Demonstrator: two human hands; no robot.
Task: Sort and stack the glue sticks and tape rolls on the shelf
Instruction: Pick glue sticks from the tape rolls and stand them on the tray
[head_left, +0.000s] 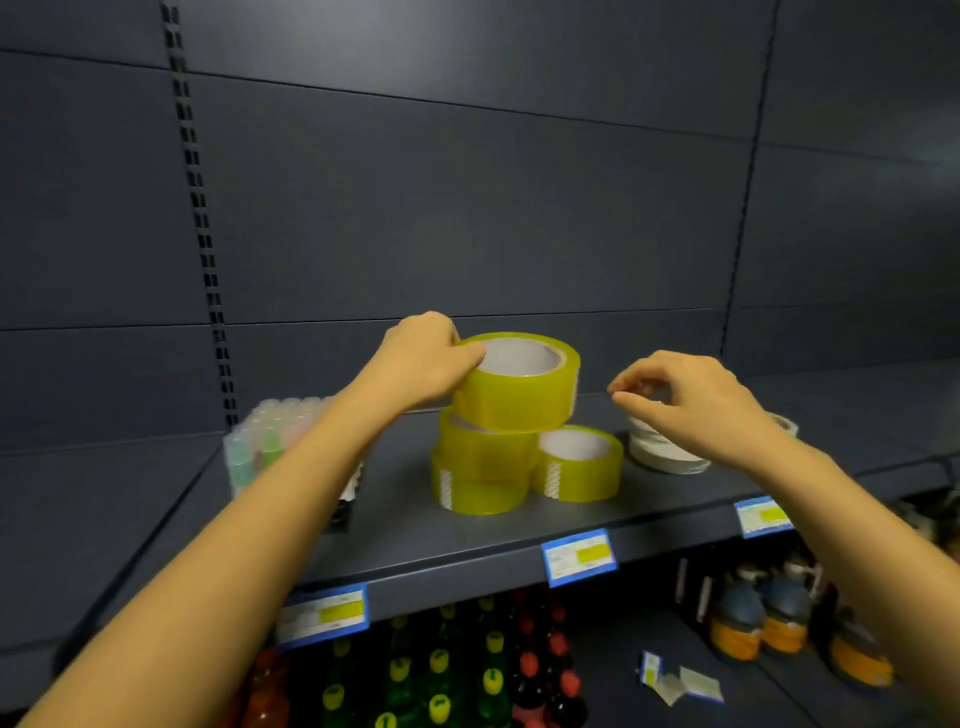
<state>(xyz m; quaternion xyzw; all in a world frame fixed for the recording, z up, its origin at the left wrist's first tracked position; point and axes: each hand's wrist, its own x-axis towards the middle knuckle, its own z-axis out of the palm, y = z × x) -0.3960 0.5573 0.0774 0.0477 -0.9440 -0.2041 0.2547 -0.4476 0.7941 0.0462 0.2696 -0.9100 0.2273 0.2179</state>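
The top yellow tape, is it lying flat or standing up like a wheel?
Flat. The top yellow tape has its hole facing up, over two stacked yellow tapes; the left hand grips its rim.

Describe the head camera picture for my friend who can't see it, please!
A person's left hand holds a yellow tape roll atop a stack of two more on a grey shelf. The right hand hovers over white tape rolls; another yellow roll sits beside the stack and glue sticks stand at the left.
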